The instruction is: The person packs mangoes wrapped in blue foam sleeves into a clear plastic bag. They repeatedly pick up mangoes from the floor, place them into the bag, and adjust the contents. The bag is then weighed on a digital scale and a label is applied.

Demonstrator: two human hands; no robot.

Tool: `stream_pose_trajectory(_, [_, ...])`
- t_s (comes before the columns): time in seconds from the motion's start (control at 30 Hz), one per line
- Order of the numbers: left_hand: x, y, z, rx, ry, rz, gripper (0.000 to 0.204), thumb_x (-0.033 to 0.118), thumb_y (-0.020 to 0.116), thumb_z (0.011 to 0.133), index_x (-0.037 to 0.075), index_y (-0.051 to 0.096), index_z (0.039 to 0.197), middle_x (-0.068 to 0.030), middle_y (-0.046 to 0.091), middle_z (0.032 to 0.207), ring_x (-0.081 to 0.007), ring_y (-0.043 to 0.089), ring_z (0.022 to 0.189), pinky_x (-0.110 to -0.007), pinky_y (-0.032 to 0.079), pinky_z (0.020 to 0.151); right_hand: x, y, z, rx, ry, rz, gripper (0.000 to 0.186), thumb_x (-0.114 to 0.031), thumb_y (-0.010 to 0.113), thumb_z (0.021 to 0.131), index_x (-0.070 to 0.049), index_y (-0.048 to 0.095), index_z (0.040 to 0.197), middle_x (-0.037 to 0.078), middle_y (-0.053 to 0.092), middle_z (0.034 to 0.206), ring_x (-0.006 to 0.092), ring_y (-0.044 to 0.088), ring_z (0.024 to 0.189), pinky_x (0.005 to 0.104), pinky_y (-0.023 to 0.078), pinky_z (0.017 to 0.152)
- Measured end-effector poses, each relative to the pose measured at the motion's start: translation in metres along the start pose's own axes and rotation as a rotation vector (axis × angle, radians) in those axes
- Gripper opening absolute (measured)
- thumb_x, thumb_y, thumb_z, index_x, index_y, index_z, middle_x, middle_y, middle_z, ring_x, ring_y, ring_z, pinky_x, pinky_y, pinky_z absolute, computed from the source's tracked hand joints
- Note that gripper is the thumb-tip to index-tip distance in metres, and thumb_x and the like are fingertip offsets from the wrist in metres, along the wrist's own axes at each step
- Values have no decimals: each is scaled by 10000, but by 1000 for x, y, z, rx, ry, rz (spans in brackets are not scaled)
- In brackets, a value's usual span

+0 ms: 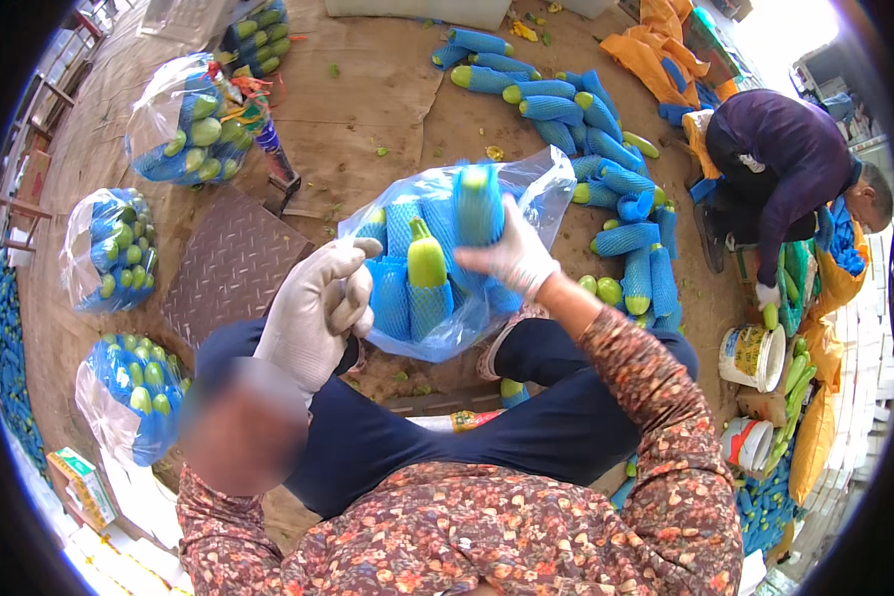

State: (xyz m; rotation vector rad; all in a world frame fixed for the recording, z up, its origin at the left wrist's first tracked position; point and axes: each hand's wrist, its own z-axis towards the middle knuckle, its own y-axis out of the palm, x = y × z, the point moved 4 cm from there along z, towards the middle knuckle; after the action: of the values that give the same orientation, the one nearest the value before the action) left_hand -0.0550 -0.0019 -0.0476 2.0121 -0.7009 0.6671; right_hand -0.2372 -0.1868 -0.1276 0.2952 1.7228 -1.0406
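gripping a clear bag (526,184), gloved hands (512,253) seemingly hide its netted zucchini (425,260).

- To your left, three filled bags: one at the top (184,119), one at mid-height (109,248), one lower down (134,397). All clear plastic, with green squash in blue foam net.
- Smaller bundle (258,35) at the upper edge.
- Metal tread plate (230,263) flat on the ground, just beside the bags.
- Loose netted squash (576,119) in a row across the upper right.
- Co-worker (785,169) in dark top, bent low at the right.
- Two buckets, near (753,356) and lower (747,442), close to the co-worker.
- Orange cloth (666,50) heaped at the top right.
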Motion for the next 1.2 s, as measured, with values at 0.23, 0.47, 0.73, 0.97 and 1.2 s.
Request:
stream_pose_trajectory(0.23, [-4,-15,-12,-21,-72,-25,374,239,508,1057,-48,523,1297,-7,520,755,-74,386,554,-269,447,614,68,-5,-56,215,63,148,765,-185,900,740,-63,438,1338,158,689,1195,233,673,1076,375,536,968])
stream_pose_trajectory(0.47, [1,-12,-8,-66,-34,-31,372,241,513,1029,-45,542,1265,5,493,733,-99,396,566,-279,412,612,76,75,-59,-406,622,-419,955,-424,713,850,166,227,1423,400,612,1245,486,649,1151,465,515,1013])
stream_pose_trajectory(0.73, [2,-5,3,-41,62,110,396,250,476,1043,-55,529,1290,19,451,688,-56,326,504,-239,371,522,60,-48,-3,-613,83,-814,615,-566,698,820,-81,678,1197,196,700,1153,367,682,1073,468,541,930])
stream_pose_trajectory(0.97, [5,22,33,-2,77,348,457,323,469,1056,-71,527,1280,31,395,533,-63,294,386,-231,306,401,165,-366,16,738,373,-554,532,-435,707,899,-61,654,1273,233,688,1250,367,667,1174,433,529,1000])
stream_pose_trajectory(1.2, [2,30,53,82,-38,305,501,274,510,1041,-124,450,1339,-18,442,638,-88,359,508,-237,341,521,390,-316,-143,401,1221,-739,928,-443,810,730,-19,471,1482,266,562,1422,406,534,1350,462,458,1115])
